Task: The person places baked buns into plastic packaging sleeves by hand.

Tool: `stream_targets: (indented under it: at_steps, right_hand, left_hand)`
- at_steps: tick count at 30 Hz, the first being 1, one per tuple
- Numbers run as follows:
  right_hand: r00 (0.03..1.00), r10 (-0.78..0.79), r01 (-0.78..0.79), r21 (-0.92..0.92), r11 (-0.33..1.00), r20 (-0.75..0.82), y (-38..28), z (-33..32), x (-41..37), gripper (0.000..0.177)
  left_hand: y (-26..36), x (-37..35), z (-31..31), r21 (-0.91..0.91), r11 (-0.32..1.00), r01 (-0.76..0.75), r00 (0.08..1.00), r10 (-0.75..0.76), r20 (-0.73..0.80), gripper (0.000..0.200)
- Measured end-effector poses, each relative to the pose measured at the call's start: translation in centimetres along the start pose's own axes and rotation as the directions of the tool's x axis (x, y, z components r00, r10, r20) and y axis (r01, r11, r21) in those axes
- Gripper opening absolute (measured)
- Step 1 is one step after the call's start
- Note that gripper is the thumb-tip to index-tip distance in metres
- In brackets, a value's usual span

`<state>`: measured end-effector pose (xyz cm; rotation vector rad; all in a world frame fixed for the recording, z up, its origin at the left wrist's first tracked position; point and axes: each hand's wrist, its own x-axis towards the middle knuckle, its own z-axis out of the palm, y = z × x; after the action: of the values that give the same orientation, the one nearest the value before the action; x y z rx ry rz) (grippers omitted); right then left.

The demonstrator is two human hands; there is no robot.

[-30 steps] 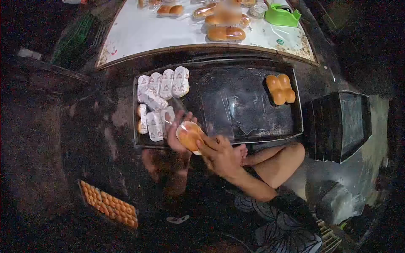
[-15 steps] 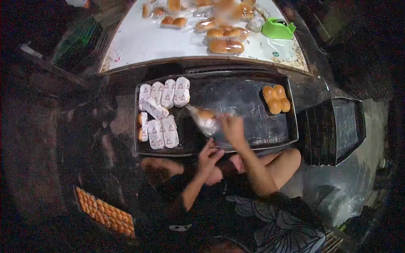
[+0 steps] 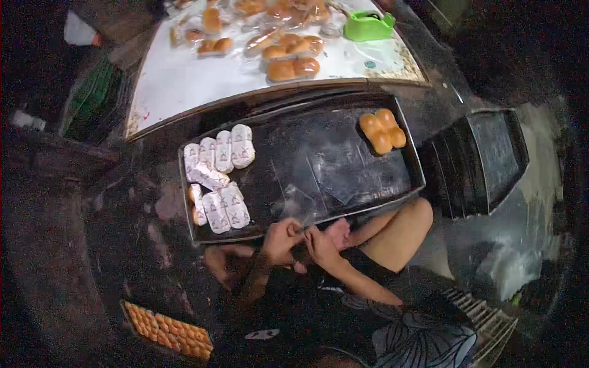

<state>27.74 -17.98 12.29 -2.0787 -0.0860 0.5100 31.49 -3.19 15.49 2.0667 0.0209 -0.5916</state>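
Note:
Both hands are close together over the near edge of a large black tray (image 3: 343,178). My left hand (image 3: 281,240) and my right hand (image 3: 321,246) pinch a clear plastic bag (image 3: 297,202), which looks empty and faint against the dark tray. At the tray's left lie several bun packs with printed white paper (image 3: 224,151), some side by side, one slanted across others. In the far right corner sits a joined cluster of brown buns (image 3: 383,130), unwrapped.
Beyond the tray, a white table (image 3: 196,83) bears bagged buns (image 3: 293,69) and a green tape dispenser (image 3: 369,27). Stacked black trays (image 3: 500,162) stand at right. A full tray of buns (image 3: 169,329) lies at lower left, and clear plastic (image 3: 515,267) at lower right.
The bagged bun that was between my hands over the tray is gone from there. My hands have come together at the near edge with a clear bag. The view has turned slightly.

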Motion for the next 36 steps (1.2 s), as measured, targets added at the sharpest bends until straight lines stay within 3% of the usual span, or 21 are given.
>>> stream_targets:
  at_steps: [3,5,8,9,11,12,15,17,18,19,20,24,26,27,28,29,32,33,34,35,36]
  right_hand:
    - [0.95,-0.122,0.067,-0.198,0.978,-0.286,-0.9,-2.0,1.4,0.013]
    - [0.889,0.294,-0.446,0.515,0.732,0.352,-4.0,-6.0,2.9,0.021]
    - [0.985,0.089,-0.161,0.969,0.186,0.147,-2.3,-6.7,7.2,0.03]
    - [0.984,0.095,-0.168,0.969,0.181,0.153,-3.3,-6.6,7.3,0.03]
    - [0.995,0.036,0.096,0.897,-0.432,-0.088,-5.2,-6.1,7.7,0.033]
    - [0.994,-0.105,-0.085,0.851,-0.518,0.035,-4.9,-5.1,6.8,0.036]
    - [0.855,-0.192,-0.506,0.856,-0.104,0.482,-3.2,-5.4,7.0,0.029]
    - [0.953,-0.121,-0.005,0.416,0.91,0.276,0.3,-10.5,11.8,0.031]
    - [0.962,-0.003,0.032,0.1,0.994,-0.273,0.8,-12.9,13.6,0.047]
    - [0.754,-0.212,-0.039,-0.365,0.93,-0.622,3.3,-15.9,16.4,0.054]
    - [0.545,-0.491,-0.11,-0.638,0.762,-0.68,6.5,-18.6,18.1,0.062]
    - [0.721,-0.525,-0.243,-0.875,0.419,-0.452,17.8,-21.9,21.8,0.064]
    - [0.849,-0.36,-0.034,-0.719,0.694,-0.387,15.9,-20.7,19.0,0.05]
    - [0.965,-0.088,-0.005,-0.351,0.936,-0.246,14.8,-19.9,18.0,0.035]
    - [0.991,0.077,-0.052,0.207,0.977,-0.111,15.3,-18.6,17.9,0.033]
    - [0.983,0.152,-0.178,0.686,0.706,0.098,15.7,-17.0,17.7,0.031]
    - [0.998,-0.037,0.045,0.194,0.98,-0.049,7.6,-14.1,14.0,0.037]
    - [0.863,-0.393,0.441,0.097,0.892,-0.318,5.0,-11.7,12.2,0.038]
    - [0.792,-0.521,0.484,-0.193,0.853,-0.318,0.5,-11.0,9.1,0.04]
    - [0.659,-0.658,0.687,-0.064,0.724,-0.364,-3.1,-9.7,7.4,0.038]
    - [0.61,-0.769,0.686,-0.358,0.633,-0.192,-5.8,-9.2,5.4,0.04]
  left_hand:
    - [0.8,0.9,1.4,0.053,0.928,-0.368,0.868,0.363,-0.338,0.019]
    - [3.2,0.3,1.3,0.016,0.942,-0.334,0.853,0.309,-0.42,0.016]
    - [4.3,-0.3,3.6,-0.076,0.952,-0.296,0.874,0.238,-0.424,0.017]
    - [4.9,0.4,4.6,-0.078,0.954,-0.288,0.877,0.23,-0.421,0.017]
    - [6.3,2.7,5.9,-0.73,0.452,-0.512,0.77,-0.134,-0.623,0.033]
    - [3.4,3.7,4.8,-0.954,0.097,-0.285,0.922,-0.245,-0.301,0.039]
    - [-2.1,4.7,1.2,-0.966,-0.257,0.021,0.98,0.197,-0.031,0.038]
    - [-2.3,4.4,0.4,-0.913,-0.405,-0.037,0.94,0.296,-0.17,0.032]
    - [-1.7,4.0,0.0,-0.944,-0.199,-0.263,0.958,0.065,-0.281,0.03]
    - [-0.7,3.4,-0.5,-0.904,0.062,-0.422,0.894,-0.135,-0.427,0.029]
    - [0.7,2.7,-1.0,-0.925,-0.054,-0.377,0.925,-0.077,-0.373,0.028]
    - [-1.0,1.1,-2.1,-0.901,-0.169,-0.399,0.916,-0.114,-0.385,0.034]
    - [-2.4,-0.2,-2.9,-0.899,-0.126,-0.42,0.902,-0.163,-0.399,0.034]
    - [-3.2,-0.7,-3.2,-0.894,-0.091,-0.439,0.887,-0.205,-0.414,0.034]
    - [-3.5,-0.7,-3.7,-0.89,-0.191,-0.413,0.899,-0.241,-0.366,0.033]
    - [-3.7,-0.7,-3.5,-0.884,-0.196,-0.425,0.891,-0.262,-0.371,0.033]
    - [-2.1,-0.1,-5.7,-0.839,-0.211,-0.501,0.851,-0.293,-0.435,0.035]
    - [-1.7,0.0,-6.1,-0.8,-0.188,-0.569,0.784,-0.416,-0.46,0.037]
    - [-1.3,0.3,-6.2,-0.764,-0.103,-0.637,0.707,-0.474,-0.526,0.041]
    - [-0.2,1.1,-5.7,-0.707,-0.051,-0.705,0.617,-0.535,-0.577,0.047]
    - [0.5,1.6,-4.2,-0.674,0.128,-0.728,0.614,-0.315,-0.723,0.05]
